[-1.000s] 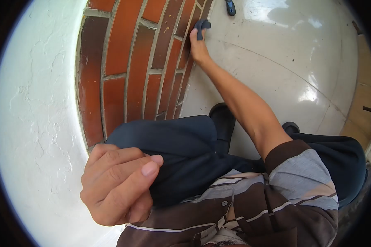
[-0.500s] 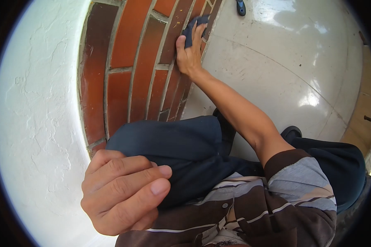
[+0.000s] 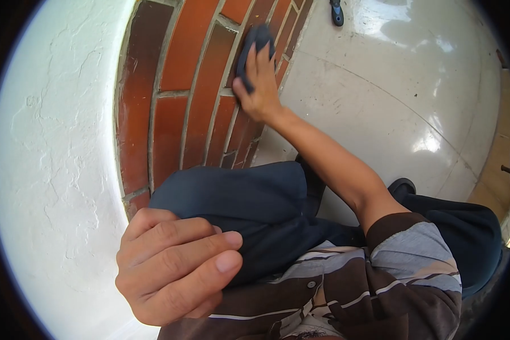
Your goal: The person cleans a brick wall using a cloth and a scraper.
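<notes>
My right hand (image 3: 258, 90) reaches forward and presses a dark grey-blue cloth (image 3: 262, 35) against the red-brown brick wall (image 3: 201, 96). Its fingers lie along the cloth, with the thumb at the near edge. Close to the camera, at lower left, my left hand (image 3: 175, 266) is loosely closed above my knee, apart from the wall. Its fingers are curled inward and the palm is hidden, so whatever it may hold does not show.
A white rough-plastered wall (image 3: 56, 170) runs along the left side. The pale tiled floor (image 3: 374, 102) stretches right of the bricks, with a tool's dark blue handle (image 3: 337, 14) lying at the top. My bent knee (image 3: 226, 192) is close to the bricks.
My right hand has slid the cloth along the bricks, toward me and slightly left. The left hand keeps its curled pose; the view has shifted slightly.
</notes>
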The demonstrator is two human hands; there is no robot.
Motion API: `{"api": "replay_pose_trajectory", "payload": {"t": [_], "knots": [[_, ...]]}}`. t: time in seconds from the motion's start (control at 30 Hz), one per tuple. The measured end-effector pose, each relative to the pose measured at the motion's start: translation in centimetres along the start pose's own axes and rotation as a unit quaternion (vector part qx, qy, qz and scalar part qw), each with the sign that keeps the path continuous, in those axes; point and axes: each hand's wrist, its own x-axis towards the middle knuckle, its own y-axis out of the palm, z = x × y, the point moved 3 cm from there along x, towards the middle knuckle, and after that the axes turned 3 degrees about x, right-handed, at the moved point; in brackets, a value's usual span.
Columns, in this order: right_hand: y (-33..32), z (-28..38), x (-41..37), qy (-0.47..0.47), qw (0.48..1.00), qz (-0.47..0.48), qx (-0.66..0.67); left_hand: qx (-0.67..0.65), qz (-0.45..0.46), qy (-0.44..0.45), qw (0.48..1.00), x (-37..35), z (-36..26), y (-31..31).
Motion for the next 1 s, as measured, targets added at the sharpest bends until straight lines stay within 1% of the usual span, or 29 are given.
{"api": "replay_pose_trajectory", "payload": {"t": [0.1,0.17,0.2,0.23,0.27,0.3,0.4,0.43,0.47,0.5,0.53,0.57,0.67,0.73,0.77,0.8,0.83,0.9,0.93,1.0], "knots": [[0.7,3.1,5.1,0.031,0.995,-0.082,-0.053,0.011,0.008,0.003,1.0,0.1,-0.3,-0.4],[1.6,6.7,3.0,-0.083,0.996,-0.018,-0.023,0.022,0.015,0.018,0.999,0.4,-0.2,-0.2],[2.1,8.1,0.8,-0.184,0.982,0.04,-0.014,0.022,0.017,0.017,0.999,0.5,0.0,-0.1],[2.8,8.6,-2.0,-0.28,0.955,0.101,-0.007,0.018,0.019,0.014,1.0,0.6,0.3,0.1],[3.7,8.1,-5.0,-0.365,0.921,0.124,-0.061,0.016,0.022,0.009,1.0,0.7,0.3,0.2],[4.1,7.6,-7.0,-0.445,0.876,0.147,-0.114,0.015,0.02,0.011,1.0,0.9,0.3,0.3],[2.6,4.8,-5.6,-0.454,0.857,0.24,-0.031,0.019,0.007,0.021,1.0,0.9,0.1,0.4],[2.6,3.5,-4.5,-0.432,0.867,0.233,-0.088,0.022,-0.006,0.023,0.999,0.5,0.0,0.4],[1.9,3.3,-1.9,-0.355,0.914,0.169,-0.101,0.025,-0.018,0.022,0.999,0.0,-0.2,0.2],[0.9,3.6,1.4,-0.274,0.949,0.103,-0.115,0.019,0.009,0.014,1.0,-0.3,-0.4,-0.2],[0.5,3.6,4.7,-0.174,0.983,0.01,-0.054,0.012,0.035,0.007,0.999,-0.4,-0.8,-1.0],[0.4,4.2,7.0,-0.066,0.994,-0.081,0.007,0.004,0.062,-0.002,0.998,-0.6,-1.0,-1.3],[0.8,9.7,10.8,-0.138,0.985,-0.103,0.009,0.016,0.042,0.002,0.999,-0.7,-1.2,-1.1],[1.9,14.7,7.6,-0.273,0.961,0.04,0.008,0.018,0.042,0.007,0.999,-0.7,-0.6,-0.9],[2.8,16.3,5.2,-0.385,0.92,0.076,0.0,0.017,0.043,0.009,0.999,-0.5,-0.4,-0.8],[4.0,16.3,2.2,-0.489,0.865,0.113,-0.009,0.017,0.042,0.007,0.999,-0.3,-0.2,-0.7],[5.7,13.8,-1.2,-0.468,0.861,0.155,0.122,0.018,0.04,0.004,0.999,-0.1,-0.1,-0.5],[7.2,9.0,-6.4,-0.5,0.823,0.201,0.179,0.02,0.035,-0.001,0.999,-0.1,-0.2,-0.4],[6.4,7.1,-7.4,-0.559,0.798,0.202,0.103,0.022,0.033,0.001,0.999,-0.2,-0.2,-0.5],[3.9,6.9,-4.9,-0.542,0.796,0.26,0.064,0.02,0.036,-0.001,0.999,-0.4,-0.4,-0.8]]}}
